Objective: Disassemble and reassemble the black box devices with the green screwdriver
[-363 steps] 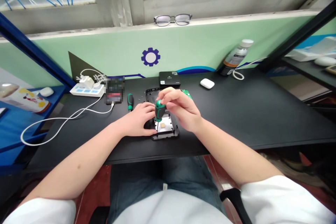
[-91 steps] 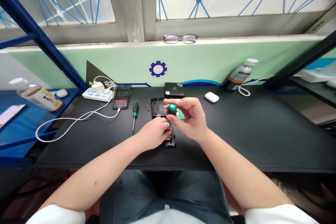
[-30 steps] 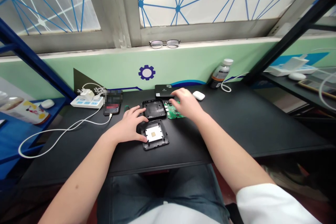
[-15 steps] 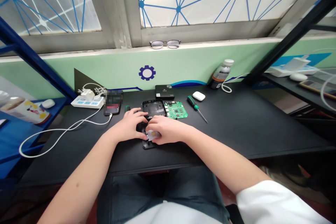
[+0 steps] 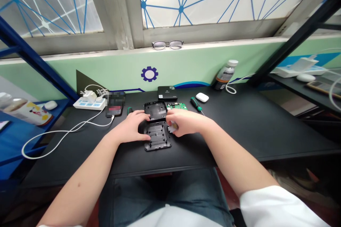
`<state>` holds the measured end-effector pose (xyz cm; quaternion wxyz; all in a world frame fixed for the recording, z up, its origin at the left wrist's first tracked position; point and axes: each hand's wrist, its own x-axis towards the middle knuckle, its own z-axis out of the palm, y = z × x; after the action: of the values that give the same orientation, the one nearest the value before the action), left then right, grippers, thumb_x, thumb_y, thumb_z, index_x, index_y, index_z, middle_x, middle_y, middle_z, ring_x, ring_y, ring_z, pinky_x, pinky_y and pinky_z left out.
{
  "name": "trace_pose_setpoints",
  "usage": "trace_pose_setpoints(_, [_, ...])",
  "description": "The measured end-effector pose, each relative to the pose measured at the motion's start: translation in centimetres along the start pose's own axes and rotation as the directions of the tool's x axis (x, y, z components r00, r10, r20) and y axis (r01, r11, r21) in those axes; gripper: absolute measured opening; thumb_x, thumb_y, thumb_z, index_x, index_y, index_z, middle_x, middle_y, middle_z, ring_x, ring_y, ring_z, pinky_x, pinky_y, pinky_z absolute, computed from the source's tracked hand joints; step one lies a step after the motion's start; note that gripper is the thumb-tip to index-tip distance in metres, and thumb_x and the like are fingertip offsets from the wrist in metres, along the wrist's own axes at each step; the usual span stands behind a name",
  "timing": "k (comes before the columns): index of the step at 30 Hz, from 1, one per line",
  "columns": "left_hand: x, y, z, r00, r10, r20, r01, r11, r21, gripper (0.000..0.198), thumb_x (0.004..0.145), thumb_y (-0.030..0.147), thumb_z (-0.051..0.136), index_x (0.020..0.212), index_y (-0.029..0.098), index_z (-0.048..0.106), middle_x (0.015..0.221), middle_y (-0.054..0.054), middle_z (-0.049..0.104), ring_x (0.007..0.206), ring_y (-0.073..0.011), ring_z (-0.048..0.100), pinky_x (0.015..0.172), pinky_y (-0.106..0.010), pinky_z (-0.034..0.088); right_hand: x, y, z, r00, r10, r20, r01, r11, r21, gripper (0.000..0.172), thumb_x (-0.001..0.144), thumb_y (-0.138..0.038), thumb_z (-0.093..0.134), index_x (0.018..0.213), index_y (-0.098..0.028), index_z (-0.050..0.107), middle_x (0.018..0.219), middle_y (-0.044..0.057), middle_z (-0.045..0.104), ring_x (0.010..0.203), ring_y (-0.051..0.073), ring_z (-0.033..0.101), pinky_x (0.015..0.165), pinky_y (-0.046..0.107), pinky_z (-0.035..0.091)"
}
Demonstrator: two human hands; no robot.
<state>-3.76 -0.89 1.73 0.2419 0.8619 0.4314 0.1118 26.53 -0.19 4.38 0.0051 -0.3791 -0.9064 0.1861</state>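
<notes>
My right hand point(image 5: 183, 122) is closed on a thin silvery plate point(image 5: 171, 127) with a yellowish patch, mostly covered by the fingers. It is held just right of a black plastic cover point(image 5: 159, 136) that lies with its ribbed inside facing up. At that cover's left edge rests the thumb of my left hand point(image 5: 131, 126). The left fingers are spread, their tips beside the black casing half point(image 5: 155, 110) behind the cover. A green circuit board point(image 5: 179, 106) lies right of the casing, partly hidden by my right hand.
Behind stands a black box point(image 5: 167, 93). A green-handled screwdriver point(image 5: 196, 104) and a white earbud case point(image 5: 202, 97) lie to the right; another green handle point(image 5: 129, 110) is left. Farther out are a bottle point(image 5: 225, 74), a phone point(image 5: 114, 108), a power strip point(image 5: 89, 103) and a white cable point(image 5: 62, 132).
My right hand has moved right, taking the silvery plate away from over the black cover, whose inside now shows. It now hides part of the circuit board. My left hand has stayed nearly still.
</notes>
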Motion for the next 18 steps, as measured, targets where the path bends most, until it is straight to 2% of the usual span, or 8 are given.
trace_pose_setpoints(3, [0.1,-0.1,0.0,1.0,0.014,-0.013,-0.014,0.999,0.031,0.07,0.079,0.047,0.091,0.141,0.027,0.065,0.156,-0.011,0.062,0.158,-0.0389,0.041,0.128,-0.059,0.04,0.0,-1.1,-0.1,0.999,0.0,0.045,0.0,1.0,-0.018,0.022,0.07,-0.016,0.077,0.087,-0.022,0.064,0.101,0.005,0.064,0.091,0.022,0.059,0.07,0.029,0.039])
trace_pose_setpoints(7, [0.2,-0.3,0.0,0.998,0.062,-0.011,-0.061,0.996,0.069,0.061,0.083,0.049,0.087,0.137,0.027,0.07,0.154,-0.011,0.064,0.155,-0.0382,0.047,0.129,-0.059,0.038,-0.2,-1.5,-0.1,0.996,0.011,0.091,-0.008,0.999,-0.035,0.021,0.072,-0.016,0.077,0.088,-0.022,0.064,0.104,0.006,0.066,0.093,0.023,0.061,0.07,0.03,0.039])
trace_pose_setpoints(12, [0.2,-0.3,-0.1,0.998,0.066,-0.019,-0.065,0.994,0.084,0.058,0.085,0.051,0.084,0.135,0.024,0.072,0.155,-0.012,0.064,0.153,-0.0385,0.049,0.128,-0.059,0.04,-0.2,-1.4,-0.1,0.993,0.036,0.114,-0.037,0.999,0.007,0.014,0.075,-0.017,0.073,0.086,-0.022,0.065,0.106,0.006,0.068,0.094,0.022,0.064,0.071,0.03,0.041])
trace_pose_setpoints(18, [-0.1,-0.2,-0.1,0.996,0.08,-0.037,-0.078,0.996,0.054,0.052,0.091,0.054,0.076,0.134,0.024,0.072,0.153,-0.013,0.065,0.152,-0.0372,0.05,0.127,-0.059,0.043,-0.5,-1.4,-0.8,0.985,0.095,0.142,-0.108,0.991,0.084,0.027,0.073,-0.022,0.08,0.098,-0.025,0.068,0.108,0.004,0.071,0.093,0.021,0.065,0.068,0.028,0.041])
